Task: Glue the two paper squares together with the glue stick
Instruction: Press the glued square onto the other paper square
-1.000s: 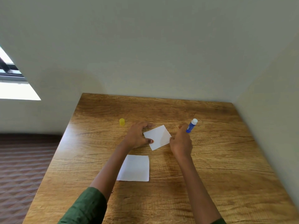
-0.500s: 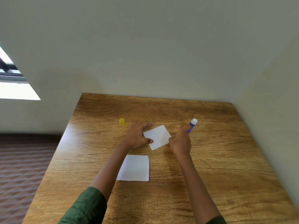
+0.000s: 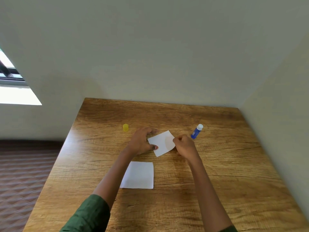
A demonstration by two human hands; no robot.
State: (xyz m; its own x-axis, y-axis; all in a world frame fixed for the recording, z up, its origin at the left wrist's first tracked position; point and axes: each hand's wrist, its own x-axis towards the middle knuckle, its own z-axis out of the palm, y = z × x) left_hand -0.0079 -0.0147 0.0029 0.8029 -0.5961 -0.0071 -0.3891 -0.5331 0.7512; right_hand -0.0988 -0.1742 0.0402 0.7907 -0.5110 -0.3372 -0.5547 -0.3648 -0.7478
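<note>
Two thin white paper squares lie on the brown wood-grain table (image 3: 217,190), one beyond the other. The far paper square (image 3: 161,142) sits turned cornerwise between the hands, and its right edge curls up off the wood. The near paper square (image 3: 139,174) lies flat and untouched, partly hidden at its left side by the left forearm in a dark green sleeve (image 3: 87,215).

The left hand (image 3: 142,142) is spread wide, thumb pressing the far sheet's left edge and fingers arched beyond its top corner. The right hand (image 3: 185,145) is closed narrow, fingertips pinching the lifted right edge. The blue glue stick with white tip (image 3: 197,131) stands uncapped on the table just beyond the right hand, free of it. A small yellow cap (image 3: 125,127) stands well apart to the left.

Sheets like these look light and limp; they should bend at a touch, crease if squeezed, and skate on the smooth wood unless pinned. The best hold is probably at an edge or corner, thumb under and finger over, with the other hand flat on the sheet. Any glued face will likely be tacky, so fingers should keep to the margins. The glue stick is stiff and easy to grip round its barrel
</note>
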